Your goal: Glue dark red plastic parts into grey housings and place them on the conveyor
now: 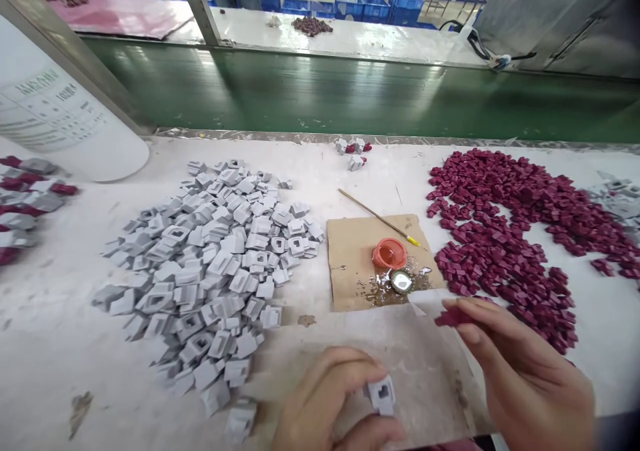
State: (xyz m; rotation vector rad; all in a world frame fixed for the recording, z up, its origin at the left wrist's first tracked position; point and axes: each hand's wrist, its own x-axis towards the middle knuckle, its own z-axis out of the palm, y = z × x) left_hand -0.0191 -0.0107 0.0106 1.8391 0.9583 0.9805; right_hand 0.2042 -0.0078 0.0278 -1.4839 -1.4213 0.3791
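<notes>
My left hand grips a light grey plastic part between fingers and thumb, its square hole facing right and up. Close by on the right, my right hand pinches a small dark red plastic piece between thumb and forefinger. The two pieces are apart. Left of my hands spreads a heap of loose grey parts; a heap of dark red pieces lies beyond my right hand. Ahead, a brown cardboard sheet bears a red cup of liquid and a wet bottle cap.
A thin yellow-tipped stick rests across the cardboard. Several joined grey-and-red parts sit near the table's far edge, more at far left. A white drum stands back left. Behind runs a green conveyor belt.
</notes>
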